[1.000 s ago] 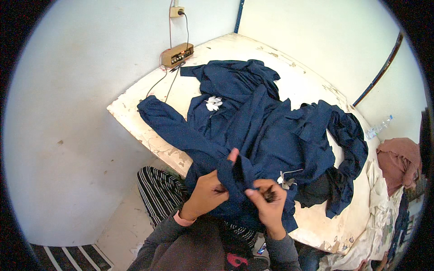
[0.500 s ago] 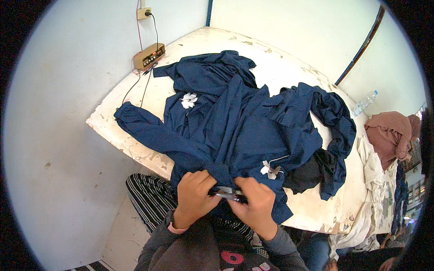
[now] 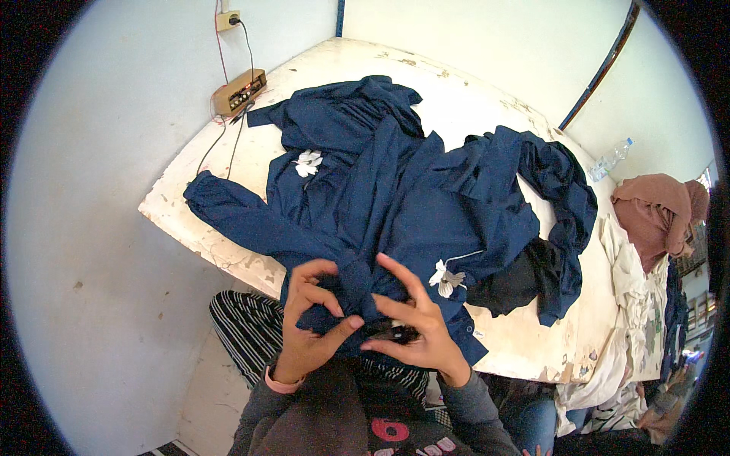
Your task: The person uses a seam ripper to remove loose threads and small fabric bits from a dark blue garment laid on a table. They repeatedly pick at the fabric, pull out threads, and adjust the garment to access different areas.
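A dark blue garment (image 3: 449, 220) with long sleeves lies bunched across the table, its near edge hanging toward my lap. My left hand (image 3: 318, 323) is over that edge, fingers curved and apart, thumb tip close to the index fingertip; I see nothing between them. To its right, my right hand (image 3: 414, 327) has index, middle finger and thumb spread. Small dark snips (image 3: 398, 333) with a metal glint sit in its palm, partly hidden by the fingers. White flower-shaped pieces (image 3: 308, 163) lie on the garment, another white flower piece (image 3: 446, 279) near my right hand.
A pale, chipped table (image 3: 525, 346) carries a brown box with knobs (image 3: 240, 92) and cords at the back left. At the right are a clear plastic bottle (image 3: 610, 159), white cloth (image 3: 625, 281) and a person in a brown head covering (image 3: 652, 216). A wall stands close at left.
My hands were closed together around the snips; now their fingers have opened out, and the snips have shifted into my right palm. The whole view has shifted slightly.
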Demonstrator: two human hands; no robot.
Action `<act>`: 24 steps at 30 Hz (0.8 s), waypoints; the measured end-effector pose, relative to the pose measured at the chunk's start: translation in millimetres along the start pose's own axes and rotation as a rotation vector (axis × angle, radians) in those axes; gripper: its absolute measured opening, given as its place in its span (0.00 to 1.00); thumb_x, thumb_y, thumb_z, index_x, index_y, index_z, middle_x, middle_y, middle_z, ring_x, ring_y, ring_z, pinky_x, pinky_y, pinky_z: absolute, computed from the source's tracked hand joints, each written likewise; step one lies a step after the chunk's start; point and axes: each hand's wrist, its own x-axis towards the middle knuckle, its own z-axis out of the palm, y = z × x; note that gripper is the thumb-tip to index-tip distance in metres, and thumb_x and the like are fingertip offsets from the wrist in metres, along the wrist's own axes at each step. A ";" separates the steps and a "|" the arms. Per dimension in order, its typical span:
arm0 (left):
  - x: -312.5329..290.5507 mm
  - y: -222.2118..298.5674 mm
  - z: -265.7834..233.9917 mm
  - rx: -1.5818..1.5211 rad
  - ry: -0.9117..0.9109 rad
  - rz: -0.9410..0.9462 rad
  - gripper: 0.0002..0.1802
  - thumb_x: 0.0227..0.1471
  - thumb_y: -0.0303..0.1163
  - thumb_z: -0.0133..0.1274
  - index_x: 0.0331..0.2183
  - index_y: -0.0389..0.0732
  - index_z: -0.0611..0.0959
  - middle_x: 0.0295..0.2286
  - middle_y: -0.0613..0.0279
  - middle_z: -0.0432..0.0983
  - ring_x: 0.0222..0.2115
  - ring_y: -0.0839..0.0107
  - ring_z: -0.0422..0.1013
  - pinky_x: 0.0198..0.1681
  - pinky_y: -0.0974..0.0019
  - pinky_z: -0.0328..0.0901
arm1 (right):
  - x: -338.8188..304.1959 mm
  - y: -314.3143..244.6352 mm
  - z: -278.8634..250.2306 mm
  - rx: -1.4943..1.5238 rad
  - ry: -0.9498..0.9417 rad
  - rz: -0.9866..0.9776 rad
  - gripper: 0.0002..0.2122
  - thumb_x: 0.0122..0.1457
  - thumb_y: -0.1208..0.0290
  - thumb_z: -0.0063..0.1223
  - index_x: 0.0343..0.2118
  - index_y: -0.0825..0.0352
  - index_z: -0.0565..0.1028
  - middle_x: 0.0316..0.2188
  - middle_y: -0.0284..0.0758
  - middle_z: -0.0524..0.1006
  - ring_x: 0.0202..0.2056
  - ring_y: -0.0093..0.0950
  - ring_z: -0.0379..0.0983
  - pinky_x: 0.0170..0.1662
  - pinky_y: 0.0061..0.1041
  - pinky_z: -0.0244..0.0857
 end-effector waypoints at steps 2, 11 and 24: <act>-0.1 5.4 -3.4 -0.037 0.015 0.002 0.21 0.41 0.23 0.70 0.36 0.42 0.75 0.56 0.44 0.63 0.53 0.61 0.67 0.53 0.61 0.64 | -1.9 -0.4 1.9 -0.021 -0.147 0.007 0.31 0.41 0.74 0.69 0.54 0.52 0.77 0.65 0.45 0.62 0.40 0.36 0.81 0.39 0.30 0.76; -12.1 -15.4 -36.6 0.194 0.154 -0.096 0.22 0.62 0.50 0.51 0.37 0.39 0.71 0.47 0.50 0.77 0.46 0.66 0.69 0.53 0.64 0.59 | 3.4 13.0 15.2 -0.329 -0.049 0.172 0.33 0.42 0.78 0.61 0.56 0.59 0.66 0.45 0.39 0.78 0.27 0.40 0.78 0.31 0.36 0.71; -8.7 -50.2 -113.6 -0.087 0.470 -0.236 0.22 0.62 0.43 0.55 0.49 0.38 0.72 0.48 0.54 0.75 0.38 0.75 0.73 0.46 0.68 0.67 | 0.5 3.3 -87.2 0.096 0.267 0.266 0.06 0.57 0.72 0.61 0.35 0.66 0.79 0.28 0.29 0.78 0.26 0.18 0.70 0.28 0.22 0.61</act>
